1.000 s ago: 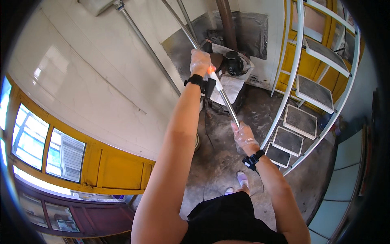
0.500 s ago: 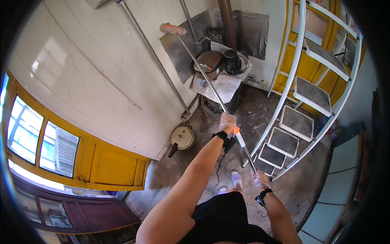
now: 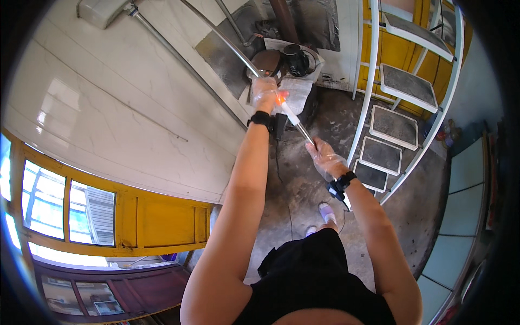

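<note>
The long metal pole of a mop (image 3: 225, 39) runs slantwise up past the top edge, so its head is out of the picture. My left hand (image 3: 264, 93), in a clear plastic glove, is closed round the pole just above an orange collar and white sleeve. Lower down, my gloved right hand (image 3: 326, 157) grips the pole near its bottom end. Both wrists carry black bands. The upper pole crosses in front of the white marbled wall (image 3: 108, 103).
A white stepladder (image 3: 398, 130) stands close on the right. Beyond my left hand, a brown-lidded cooker (image 3: 268, 60) and a black kettle (image 3: 296, 60) sit on a covered stand. A metal pipe (image 3: 184, 62) runs along the wall; a yellow window frame (image 3: 162, 222) is at left.
Both hands have moved up and away with the mop, the left one also leftward. The orange mop head has passed out of view at the top. My view has shifted.
</note>
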Demonstrator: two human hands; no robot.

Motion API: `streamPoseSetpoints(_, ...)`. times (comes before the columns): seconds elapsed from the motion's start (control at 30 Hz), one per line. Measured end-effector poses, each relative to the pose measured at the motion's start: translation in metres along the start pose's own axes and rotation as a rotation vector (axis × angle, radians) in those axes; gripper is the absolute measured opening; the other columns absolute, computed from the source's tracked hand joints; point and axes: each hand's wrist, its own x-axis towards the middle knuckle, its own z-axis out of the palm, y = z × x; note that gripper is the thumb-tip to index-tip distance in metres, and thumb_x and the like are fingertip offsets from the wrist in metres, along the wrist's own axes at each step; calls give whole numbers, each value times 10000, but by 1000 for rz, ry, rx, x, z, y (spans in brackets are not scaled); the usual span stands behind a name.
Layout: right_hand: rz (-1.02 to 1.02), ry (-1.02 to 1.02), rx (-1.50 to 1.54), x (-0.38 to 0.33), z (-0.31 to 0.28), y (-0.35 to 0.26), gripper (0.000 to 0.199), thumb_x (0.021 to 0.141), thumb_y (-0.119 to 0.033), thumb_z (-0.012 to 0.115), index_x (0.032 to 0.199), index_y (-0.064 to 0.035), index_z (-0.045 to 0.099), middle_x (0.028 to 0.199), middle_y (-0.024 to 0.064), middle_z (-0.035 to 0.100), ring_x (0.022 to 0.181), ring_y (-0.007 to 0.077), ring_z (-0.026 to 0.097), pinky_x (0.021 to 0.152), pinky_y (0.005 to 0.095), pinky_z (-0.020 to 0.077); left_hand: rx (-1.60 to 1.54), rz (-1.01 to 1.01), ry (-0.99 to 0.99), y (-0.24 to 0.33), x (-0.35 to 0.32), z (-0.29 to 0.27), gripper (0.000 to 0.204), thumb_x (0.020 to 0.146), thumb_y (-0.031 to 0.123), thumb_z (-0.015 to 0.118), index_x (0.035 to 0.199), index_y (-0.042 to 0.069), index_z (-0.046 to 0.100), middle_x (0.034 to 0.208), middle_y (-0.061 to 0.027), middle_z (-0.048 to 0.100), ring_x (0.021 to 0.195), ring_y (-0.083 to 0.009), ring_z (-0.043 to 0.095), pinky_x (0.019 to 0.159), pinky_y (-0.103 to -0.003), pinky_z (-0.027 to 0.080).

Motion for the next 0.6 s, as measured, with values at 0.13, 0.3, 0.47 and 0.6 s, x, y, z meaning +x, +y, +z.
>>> streamPoseSetpoints(0.13,25,15,-165,-25,30,64,495,987,-478,375,963,-30,586,871,289,617,868,491,574,720,551,446,-1120,-769,101,22,-74,39,227,778,50,649,653,72,461,579,-49,481,470,-187,553,397,-358,487)
streamPoseSetpoints(0.3,162,-63,-319,-108,25,112,471,990,-436,414,944,4,575,834,273,621,819,471,599,668,523,477,-815,-976,-89,23,-159,95,198,853,26,517,673,85,459,583,-42,459,439,-184,515,418,-414,530)
streamPoseSetpoints(0.47,294,-52,-358,-144,6,113,412,985,-400,447,945,-9,571,843,253,626,810,457,607,661,509,486,-835,-1330,-53,58,-167,111,197,885,85,528,692,46,514,583,-94,484,436,-254,556,422,-420,549)
streamPoseSetpoints(0.6,320,-24,-440,-127,-6,91,357,977,-354,478,922,-11,557,810,248,626,788,450,613,647,508,488,-682,-1325,-138,89,-120,83,115,906,90,507,803,42,489,661,-99,538,481,-273,598,407,-401,518)
